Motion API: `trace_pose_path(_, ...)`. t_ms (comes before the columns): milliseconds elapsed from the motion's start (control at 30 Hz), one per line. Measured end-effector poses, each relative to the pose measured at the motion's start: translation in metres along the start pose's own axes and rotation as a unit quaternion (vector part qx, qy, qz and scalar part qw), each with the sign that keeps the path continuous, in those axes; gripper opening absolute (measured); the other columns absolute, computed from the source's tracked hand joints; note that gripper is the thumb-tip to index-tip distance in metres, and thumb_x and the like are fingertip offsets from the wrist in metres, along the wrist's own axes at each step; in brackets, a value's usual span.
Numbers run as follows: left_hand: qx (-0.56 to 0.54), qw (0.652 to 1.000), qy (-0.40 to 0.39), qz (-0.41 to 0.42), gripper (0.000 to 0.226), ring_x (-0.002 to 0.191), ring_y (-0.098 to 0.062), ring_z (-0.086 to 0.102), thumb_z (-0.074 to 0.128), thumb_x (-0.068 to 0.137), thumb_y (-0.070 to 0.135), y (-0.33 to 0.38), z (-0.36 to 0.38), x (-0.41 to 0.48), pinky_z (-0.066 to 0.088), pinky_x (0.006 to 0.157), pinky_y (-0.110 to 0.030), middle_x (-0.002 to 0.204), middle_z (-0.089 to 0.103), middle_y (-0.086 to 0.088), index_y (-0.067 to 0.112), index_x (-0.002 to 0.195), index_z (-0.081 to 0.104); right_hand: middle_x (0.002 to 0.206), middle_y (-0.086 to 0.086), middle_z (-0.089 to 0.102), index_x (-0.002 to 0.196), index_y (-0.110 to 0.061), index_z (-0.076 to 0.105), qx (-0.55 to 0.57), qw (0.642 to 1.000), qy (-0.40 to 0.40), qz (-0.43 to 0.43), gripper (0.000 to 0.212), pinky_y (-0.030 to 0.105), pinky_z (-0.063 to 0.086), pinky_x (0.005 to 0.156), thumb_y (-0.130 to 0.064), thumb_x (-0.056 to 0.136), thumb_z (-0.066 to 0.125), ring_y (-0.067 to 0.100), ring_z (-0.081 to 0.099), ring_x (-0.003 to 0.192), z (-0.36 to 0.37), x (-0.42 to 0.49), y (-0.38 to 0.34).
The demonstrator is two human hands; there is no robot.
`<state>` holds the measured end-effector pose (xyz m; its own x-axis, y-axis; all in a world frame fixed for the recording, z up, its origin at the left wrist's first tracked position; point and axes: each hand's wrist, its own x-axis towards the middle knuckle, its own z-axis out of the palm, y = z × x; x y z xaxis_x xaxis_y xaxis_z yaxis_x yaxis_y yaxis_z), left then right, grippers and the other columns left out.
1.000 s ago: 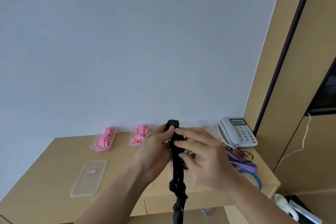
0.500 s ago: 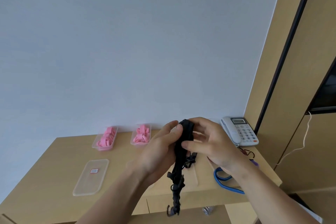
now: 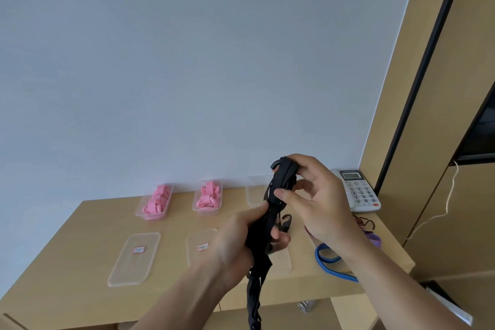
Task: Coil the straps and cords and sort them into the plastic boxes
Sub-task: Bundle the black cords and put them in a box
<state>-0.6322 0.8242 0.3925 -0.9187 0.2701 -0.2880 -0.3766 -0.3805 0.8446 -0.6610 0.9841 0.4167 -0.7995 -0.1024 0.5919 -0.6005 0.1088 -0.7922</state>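
**Inspector:** Item under work?

**Assistant:** A black strap [image 3: 259, 236], held upright in the air above the front of the table [image 3: 80, 249]. Its top is folded into a bundle. Its tail hangs past the table edge and out of the bottom of the view.

**Inspector:** Left hand?

**Assistant:** The left hand [image 3: 238, 241] grips the strap at mid-length, thumb pointing up along it and fingers curled round from behind. The forearm rises from the lower left.

**Inspector:** Right hand?

**Assistant:** The right hand [image 3: 318, 203] sits higher. Its fingers curl over the folded top, and its thumb presses the strap just above the left thumb. The hands are close together, both clamped on this one strap.

**Inspector:** Surroundings?

**Assistant:** Two clear boxes of pink coils, the left box [image 3: 155, 202] and the right box [image 3: 207, 197], stand by the wall. A third box [image 3: 253, 193] is partly hidden behind the strap. Two labelled lids [image 3: 134, 257] [image 3: 199, 245] lie flat nearer the front. A blue strap [image 3: 329, 260] lies under the right wrist, a purple strap [image 3: 373, 238] lies beyond it, and a telephone [image 3: 359, 190] sits at the rear right corner.
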Motion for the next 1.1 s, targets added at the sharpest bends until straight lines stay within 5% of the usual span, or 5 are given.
trace_pose_path(367,-0.128,0.991,-0.044,-0.011,0.061,0.1,-0.031,0.057,0.036,0.106,0.054,0.012,0.008,0.009,0.04,0.101,-0.048,0.104,0.063,-0.014,0.007,0.114,0.073,0.126,-0.001,0.068,0.123,-0.007,0.069,-0.221,0.956,-0.049,-0.19,0.041,0.026,0.045,0.103,0.004,0.084,0.067,0.013,0.059,0.122,0.003,-0.019,0.011)
trace_pose_path(567,-0.123,0.99,-0.07,0.014,0.045,0.101,-0.029,0.073,0.047,0.103,0.04,0.016,-0.003,0.012,0.052,0.105,-0.055,0.109,0.075,-0.01,0.013,0.101,0.082,0.116,-0.009,0.073,0.104,-0.016,0.079,-0.139,0.984,-0.006,-0.107,0.021,0.022,0.052,0.092,-0.012,0.084,0.074,0.005,0.064,0.115,0.006,-0.021,0.007)
trace_pose_path(800,-0.023,0.998,-0.046,0.033,0.037,0.104,-0.029,0.066,0.059,0.096,0.035,0.014,0.003,0.008,0.048,0.106,-0.058,0.113,0.072,-0.013,0.011,0.114,0.079,0.132,-0.015,0.06,0.133,-0.044,0.055,-0.006,0.971,-0.13,0.202,0.09,0.039,0.055,0.096,-0.045,0.051,0.092,0.007,0.059,0.12,-0.008,-0.009,0.01)
trace_pose_path(900,-0.001,0.999,-0.042,0.03,0.04,0.114,-0.033,0.057,0.056,0.1,0.037,0.011,0.007,0.007,0.041,0.107,-0.058,0.124,0.067,-0.017,0.009,0.123,0.075,0.117,-0.007,0.069,0.117,-0.036,0.064,0.023,0.97,-0.144,0.192,0.066,0.057,0.056,0.09,-0.033,0.058,0.091,0.016,0.064,0.114,-0.007,-0.008,0.007)
trace_pose_path(1100,0.069,0.996,-0.028,0.045,0.047,0.085,-0.023,0.069,0.059,0.093,0.054,0.014,0.009,0.008,0.06,0.088,-0.046,0.101,0.075,-0.009,0.018,0.113,0.08,0.107,-0.008,0.071,0.111,-0.032,0.064,-0.016,0.99,-0.062,0.129,0.061,0.032,0.051,0.096,-0.028,0.056,0.09,0.01,0.065,0.108,-0.004,-0.008,0.006)
